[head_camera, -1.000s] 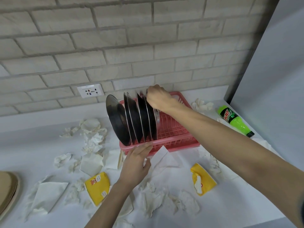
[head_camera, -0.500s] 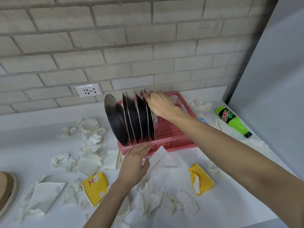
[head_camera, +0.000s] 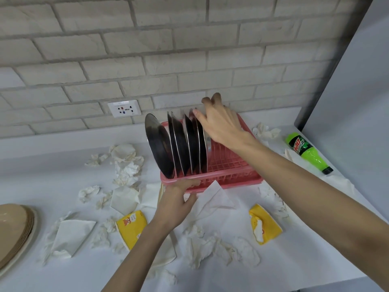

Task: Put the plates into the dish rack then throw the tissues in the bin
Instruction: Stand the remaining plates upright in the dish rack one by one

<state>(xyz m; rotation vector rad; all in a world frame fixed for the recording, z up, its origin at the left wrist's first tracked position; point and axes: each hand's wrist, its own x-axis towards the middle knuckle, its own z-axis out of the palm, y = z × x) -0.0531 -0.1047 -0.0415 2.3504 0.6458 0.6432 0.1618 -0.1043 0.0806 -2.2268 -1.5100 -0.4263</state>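
On white counter (head_camera: 42, 165): round steel plates (head_camera: 179, 144) on edge in pink grid dish rack (head_camera: 231, 178). Person's right hand (head_camera: 221, 125) splayed loose over their rims, left hand (head_camera: 174, 201) flat on its lip; crumpled tissues (head_camera: 126, 167) around.

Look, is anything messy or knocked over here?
Yes. Crumpled tissues are strewn all over the counter, a green bottle lies on its side at the right, and two yellow paper cups lie squashed. In the pink dish rack, the leftmost plate leans more than the others.
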